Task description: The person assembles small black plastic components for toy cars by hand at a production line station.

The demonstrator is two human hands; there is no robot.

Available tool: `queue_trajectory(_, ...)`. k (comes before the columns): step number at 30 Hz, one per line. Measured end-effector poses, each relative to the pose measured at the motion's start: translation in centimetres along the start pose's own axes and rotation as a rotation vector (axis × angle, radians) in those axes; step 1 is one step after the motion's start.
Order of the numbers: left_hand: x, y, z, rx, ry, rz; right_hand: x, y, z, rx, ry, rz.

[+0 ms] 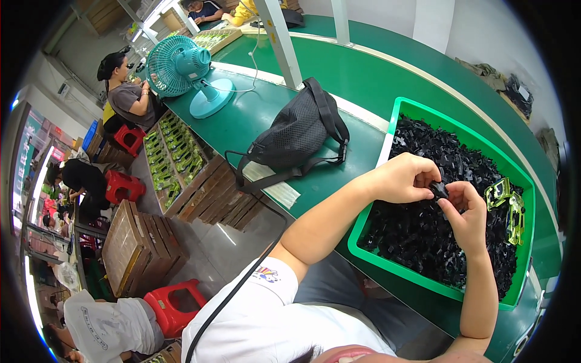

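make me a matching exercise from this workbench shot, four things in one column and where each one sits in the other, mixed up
Things:
1. small black part
2. black mesh bag
3. teal desk fan
4. clear yellow-green parts

Places:
A. lying on the black pieces at the right side of the green bin
B. pinched between left hand and right hand
C. standing at the far end of the green table
D. lying on the table left of the bin

Pairs: 1-B, 2-D, 3-C, 4-A

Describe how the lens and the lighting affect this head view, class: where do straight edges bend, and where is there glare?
Head view: fisheye bends the green table edges toward a black rim; glare whitens the upper-left windows; both hands, left hand and right hand, look sharp over the green bin.
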State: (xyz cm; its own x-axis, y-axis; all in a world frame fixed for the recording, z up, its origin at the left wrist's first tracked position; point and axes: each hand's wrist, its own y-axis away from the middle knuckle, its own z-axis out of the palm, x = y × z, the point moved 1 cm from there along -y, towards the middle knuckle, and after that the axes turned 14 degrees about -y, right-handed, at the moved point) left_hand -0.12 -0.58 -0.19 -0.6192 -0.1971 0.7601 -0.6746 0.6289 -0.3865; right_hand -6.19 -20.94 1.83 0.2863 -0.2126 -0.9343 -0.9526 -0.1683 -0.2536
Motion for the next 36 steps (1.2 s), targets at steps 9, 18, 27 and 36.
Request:
queue_trajectory(9,-0.1,0.0,-0.3,0.009,-0.053,0.012,0.0,-0.2,0.3,0.018,-0.009,-0.025)
queue_trajectory(18,-0.3,-0.3,0.7,0.021,0.042,0.032,0.5,0.1,-0.3,0.031,-0.012,-0.029)
queue_trajectory(27,0.3,-0.2,-0.2,-0.002,-0.046,-0.095,0.7,-0.3,-0.4,-0.007,-0.039,0.003)
queue_trajectory(36,-0.4,-0.9,0.5,0.013,-0.064,0.033,1.0,0.4,-0.7,0.018,-0.06,0.048)
